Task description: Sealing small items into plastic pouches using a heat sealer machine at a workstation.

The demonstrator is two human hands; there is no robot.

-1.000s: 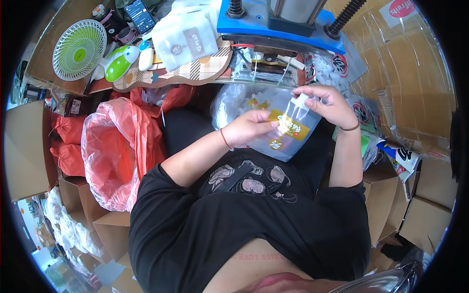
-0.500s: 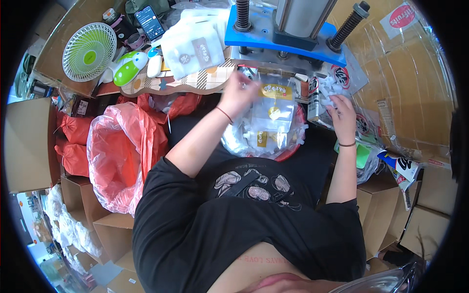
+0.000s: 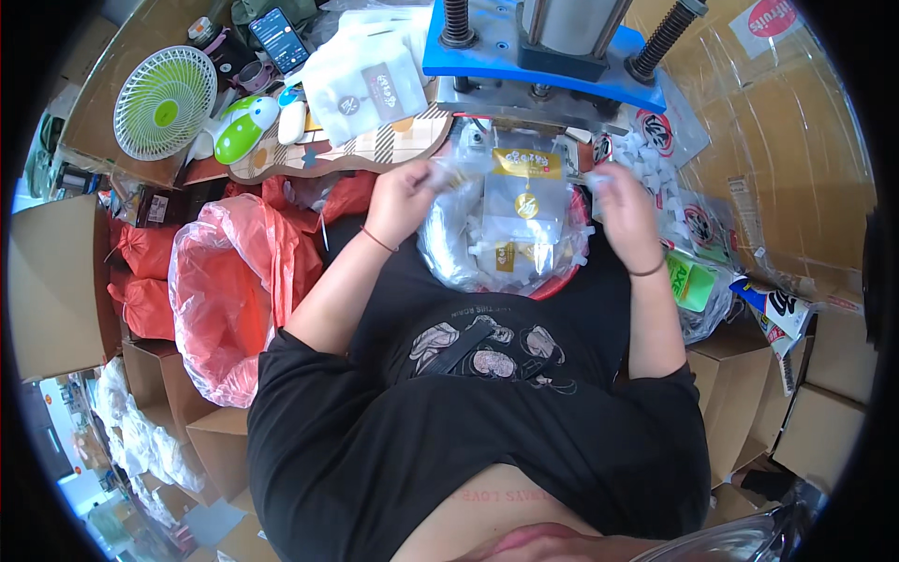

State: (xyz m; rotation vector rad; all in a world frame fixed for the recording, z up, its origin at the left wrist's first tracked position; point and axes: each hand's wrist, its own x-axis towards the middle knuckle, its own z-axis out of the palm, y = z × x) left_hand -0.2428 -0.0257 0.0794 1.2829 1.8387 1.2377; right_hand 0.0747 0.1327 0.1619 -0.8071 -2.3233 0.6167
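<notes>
My left hand (image 3: pixel 403 199) is closed, left of a round red-rimmed basin (image 3: pixel 552 290) on my lap. A blurred, see-through bit shows at its fingertips; I cannot make out what it is. My right hand (image 3: pixel 626 214) hovers at the basin's right side, its fingers pinching a small white plastic piece (image 3: pixel 599 178), smeared by motion. Between the hands, a clear pouch with a gold band (image 3: pixel 526 197) lies on top of several similar clear pouches (image 3: pixel 510 258) filling the basin. More small white plastic pieces (image 3: pixel 646 164) are heaped on the right.
A press with a blue plate (image 3: pixel 524 61) stands just beyond the basin. At the back left are a green-and-white fan (image 3: pixel 164 103), a phone (image 3: pixel 278 40) and stacked white pouches (image 3: pixel 361 94). A red-bag-lined bin (image 3: pixel 220 309) stands left; a large carton (image 3: pixel 777 150) rises right.
My left hand has drawn back leftward from above the pouches. My right hand has moved left, away from the heap, with a small white piece in its fingers.
</notes>
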